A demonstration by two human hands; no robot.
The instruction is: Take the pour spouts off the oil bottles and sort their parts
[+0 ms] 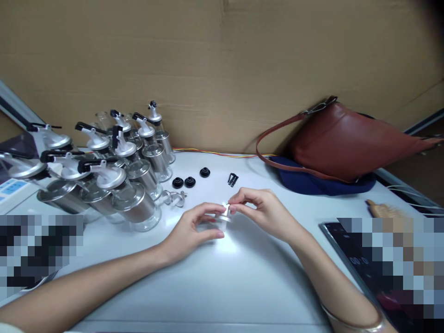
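A small silver pourer cap with a pale stem is held upright between my two hands, just above the table. My left hand is closed around it from the left, fingers on top and thumb below. From the other side, my right hand pinches the spout at its upper end. Two similar pourer caps lie to the left of my left hand. Beyond them sit three black ribbed stoppers. Small black lever pieces rest on the table behind my right hand.
Several glass bottles with metal bands and pourer tops crowd the left side. A brown leather bag rests on a dark blue cloth item at back right. A phone lies by my right forearm. Cardboard stands behind.
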